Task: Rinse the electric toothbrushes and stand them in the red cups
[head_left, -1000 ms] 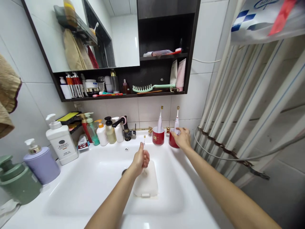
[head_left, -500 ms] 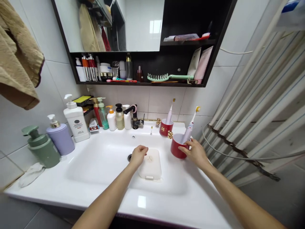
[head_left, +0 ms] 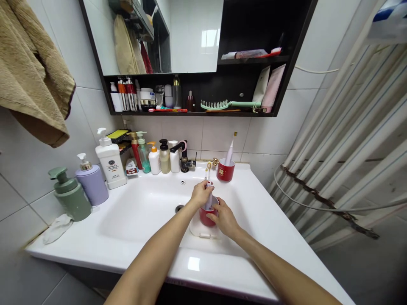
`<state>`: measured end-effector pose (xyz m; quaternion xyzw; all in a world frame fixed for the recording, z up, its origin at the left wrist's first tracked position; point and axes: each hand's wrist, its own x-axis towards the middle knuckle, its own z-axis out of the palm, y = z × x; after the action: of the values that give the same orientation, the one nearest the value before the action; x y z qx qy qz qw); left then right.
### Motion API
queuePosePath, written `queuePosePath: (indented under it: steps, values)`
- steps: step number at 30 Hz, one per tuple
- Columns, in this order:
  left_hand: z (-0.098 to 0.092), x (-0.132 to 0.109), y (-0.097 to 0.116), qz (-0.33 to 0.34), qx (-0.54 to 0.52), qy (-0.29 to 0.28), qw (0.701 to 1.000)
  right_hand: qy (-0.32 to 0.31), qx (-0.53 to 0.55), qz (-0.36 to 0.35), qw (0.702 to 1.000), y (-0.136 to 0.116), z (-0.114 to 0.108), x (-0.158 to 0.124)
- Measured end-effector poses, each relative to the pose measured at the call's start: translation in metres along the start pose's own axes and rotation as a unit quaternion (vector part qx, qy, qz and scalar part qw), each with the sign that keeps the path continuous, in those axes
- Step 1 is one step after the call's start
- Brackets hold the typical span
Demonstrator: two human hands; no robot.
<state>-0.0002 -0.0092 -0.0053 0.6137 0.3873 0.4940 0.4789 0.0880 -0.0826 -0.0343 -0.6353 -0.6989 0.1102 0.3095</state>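
Note:
Over the sink basin, my right hand is closed round a red cup. An electric toothbrush with a pale handle stands in that cup, its yellowish bristles pointing up. My left hand grips the toothbrush handle just above the cup's rim. Beneath the cup is a white lidded box in the basin, mostly covered by the cup and hands. At the back right of the counter, a second red cup holds another electric toothbrush.
A black faucet rises behind the basin. Several pump bottles line the back left, with a green dispenser and a purple one nearer. A dark cabinet shelf hangs above. White pipes run along the right.
The front red cup has moved left from the right counter to above the white box, carried by my right hand. My left hand has moved up and right and taken hold of its toothbrush.

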Motion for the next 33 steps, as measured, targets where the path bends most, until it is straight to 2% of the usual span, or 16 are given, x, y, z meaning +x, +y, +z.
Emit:
queuePosePath:
  steps: [2, 6, 10, 12, 14, 15, 19, 22, 24, 28, 33]
  values:
    - [-0.006, 0.003, 0.007, 0.012, -0.016, 0.022, 1.000, 0.003, 0.003, 0.007, 1.000, 0.003, 0.000, 0.001]
    - [-0.027, 0.004, 0.038, 0.040, -0.107, 0.082, 0.990, 0.009, 0.013, 0.021, 1.000, 0.008, -0.001, 0.003]
    - [-0.047, -0.010, 0.057, 0.024, -0.202, 0.097, 0.974, 0.017, 0.026, 0.021, 0.999, 0.007, -0.010, 0.004]
    - [-0.049, -0.020, 0.054, -0.008, -0.225, 0.092, 0.970, 0.053, 0.063, 0.025, 0.996, 0.001, -0.018, 0.002]
    - [-0.046, -0.030, 0.044, -0.044, -0.249, 0.081, 0.964, 0.064, 0.158, 0.033, 0.985, -0.009, -0.024, -0.003]
    - [-0.043, -0.033, 0.038, -0.061, -0.262, 0.072, 0.960, 0.042, 0.220, 0.039, 0.974, -0.014, -0.025, -0.007]
    - [-0.032, -0.039, 0.016, -0.103, -0.310, 0.056, 0.944, -0.148, 0.389, 0.068, 0.907, -0.029, -0.018, -0.024]
    - [-0.033, -0.038, 0.006, -0.115, -0.325, 0.084, 0.935, -0.207, 0.436, 0.091, 0.871, -0.029, -0.009, -0.030]
    - [-0.036, -0.037, 0.002, -0.125, -0.324, 0.103, 0.932, -0.210, 0.424, 0.088, 0.877, -0.028, -0.005, -0.029]
    - [-0.039, -0.036, -0.002, -0.132, -0.333, 0.140, 0.923, -0.163, 0.345, 0.068, 0.922, -0.027, -0.002, -0.027]
    - [-0.037, -0.034, -0.003, -0.151, -0.339, 0.160, 0.915, -0.211, 0.353, 0.075, 0.908, -0.031, -0.001, -0.027]
